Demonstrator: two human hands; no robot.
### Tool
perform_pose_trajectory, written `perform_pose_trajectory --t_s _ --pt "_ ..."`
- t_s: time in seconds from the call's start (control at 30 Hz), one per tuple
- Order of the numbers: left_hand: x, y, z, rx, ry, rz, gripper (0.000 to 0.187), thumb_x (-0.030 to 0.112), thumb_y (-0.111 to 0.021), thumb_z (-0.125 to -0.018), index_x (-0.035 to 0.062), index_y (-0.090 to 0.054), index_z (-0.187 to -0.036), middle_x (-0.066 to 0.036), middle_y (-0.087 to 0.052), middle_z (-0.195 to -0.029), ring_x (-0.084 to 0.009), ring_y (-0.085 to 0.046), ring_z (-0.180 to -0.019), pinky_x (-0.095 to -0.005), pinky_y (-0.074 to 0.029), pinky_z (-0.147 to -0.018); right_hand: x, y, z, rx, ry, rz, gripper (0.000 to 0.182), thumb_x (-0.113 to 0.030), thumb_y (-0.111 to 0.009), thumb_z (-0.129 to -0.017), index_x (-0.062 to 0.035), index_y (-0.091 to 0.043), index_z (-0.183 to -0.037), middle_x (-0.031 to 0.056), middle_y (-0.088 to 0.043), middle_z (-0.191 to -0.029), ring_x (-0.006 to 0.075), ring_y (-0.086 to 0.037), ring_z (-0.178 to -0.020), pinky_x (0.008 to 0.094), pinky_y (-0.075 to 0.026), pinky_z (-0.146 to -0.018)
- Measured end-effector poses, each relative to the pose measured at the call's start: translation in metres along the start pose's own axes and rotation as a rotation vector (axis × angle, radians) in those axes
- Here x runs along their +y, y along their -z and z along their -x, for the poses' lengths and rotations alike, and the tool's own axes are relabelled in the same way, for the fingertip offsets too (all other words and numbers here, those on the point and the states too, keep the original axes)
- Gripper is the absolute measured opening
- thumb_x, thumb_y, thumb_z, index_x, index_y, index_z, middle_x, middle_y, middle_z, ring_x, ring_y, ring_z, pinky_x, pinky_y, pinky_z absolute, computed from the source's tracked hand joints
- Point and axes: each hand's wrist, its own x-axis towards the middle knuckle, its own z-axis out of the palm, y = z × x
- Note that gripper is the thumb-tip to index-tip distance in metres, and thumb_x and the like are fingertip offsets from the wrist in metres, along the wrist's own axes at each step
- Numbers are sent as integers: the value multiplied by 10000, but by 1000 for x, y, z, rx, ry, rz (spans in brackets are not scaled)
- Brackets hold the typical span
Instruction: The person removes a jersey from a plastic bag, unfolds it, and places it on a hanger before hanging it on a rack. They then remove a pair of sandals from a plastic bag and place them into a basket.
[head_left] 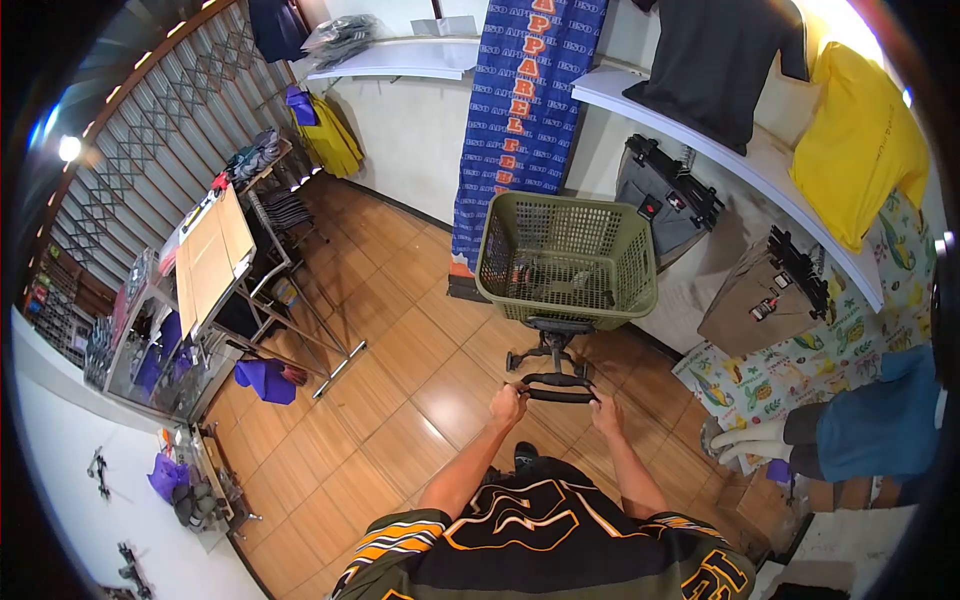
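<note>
Left grip (509, 404): closed around the handle's (558, 380) left end.
Right grip (606, 412): closed around its right end.
Steady handling: I think both grips should press equally, with wrists level.
Handle direction: long axis crosswise, between the grips.
Green basket (570, 230): ahead of both grips, longer side seems crosswise too.

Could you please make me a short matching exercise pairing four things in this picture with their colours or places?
1. Basket
2. Cart handle
3. Yellow shirt
4. Banner

A. Upper right of the picture
B. Blue with orange lettering
C. Olive green, with perforated walls
D. Black, between the basket and the person

Pairs: 1-C, 2-D, 3-A, 4-B.
</note>
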Motion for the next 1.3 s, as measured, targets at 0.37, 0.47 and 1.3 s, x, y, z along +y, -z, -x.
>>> perform_pose_trajectory --t_s 0.37,0.47,1.3 --pt "-22 38 -32 -330 -117 45 512 275 -783 -897 128 -655 -1370 -269 -699 -1149 -371 -742 -976 -451 -586 -843 -13 -36 -6 68 -448 -807 649 -165 -547 -1026 -89 -306 -1624 236 -656 -1267 335 -724 -1005 442 -577 -844" --pt "-56 53 -51 -445 -142 104 627 258 -779 -909 122 -550 -1477 -294 -662 -1264 -361 -750 -1008 -429 -606 -832 4 -69 -17 186 -601 -1156 624 -444 -499 -1041 -60 -426 -1528 224 -615 -1305 366 -697 -986 478 -578 -853" --pt "-404 314 -92 -202 509 222 523 295 -762 -917 12 -653 -1343 -248 -745 -1100 -313 -733 -1026 -391 -572 -903 -103 -179 -42 1057 -1123 -1887 669 -691 -406 -978 -109 -587 -1254 147 -687 -1049 292 -692 -914 510 -585 -819"
